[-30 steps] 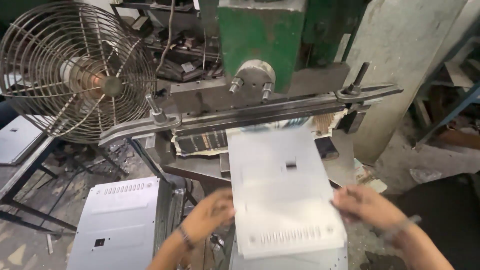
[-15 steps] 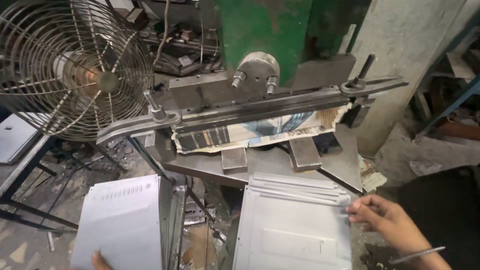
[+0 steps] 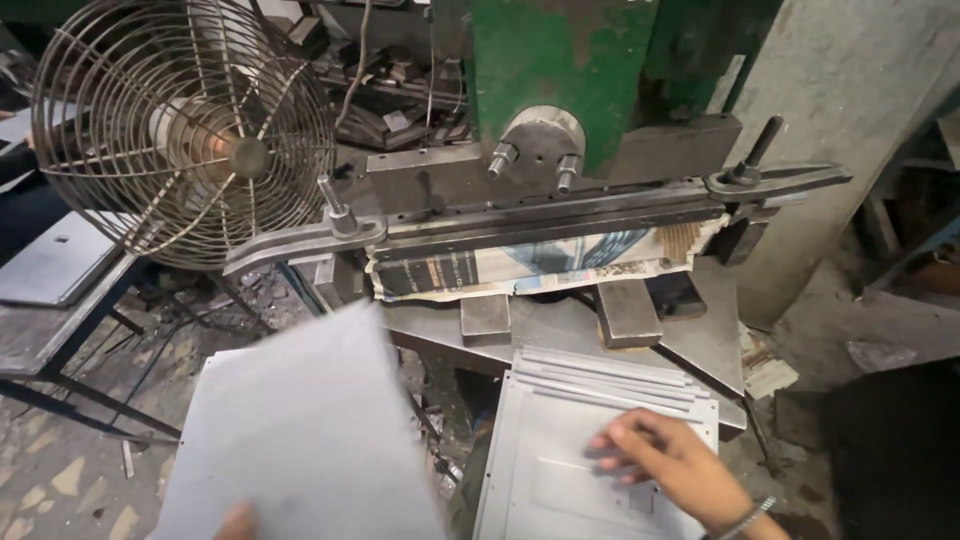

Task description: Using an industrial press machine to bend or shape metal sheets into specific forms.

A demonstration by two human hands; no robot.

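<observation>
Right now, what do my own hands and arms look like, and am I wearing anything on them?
Both are bare, with no gloves and no sleeves in view. The right hand shows fully, fingers and short nails uncovered, and a thin silvery metal bangle circles its wrist. Of the left hand only a small part shows at the bottom edge, too little to tell whether anything is worn there.

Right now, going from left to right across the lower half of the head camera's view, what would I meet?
Left hand's fingertip at the bottom edge, under a pale grey flat metal sheet → stack of ribbed grey metal panels → right hand resting on that stack → silver wrist bangle.
</observation>
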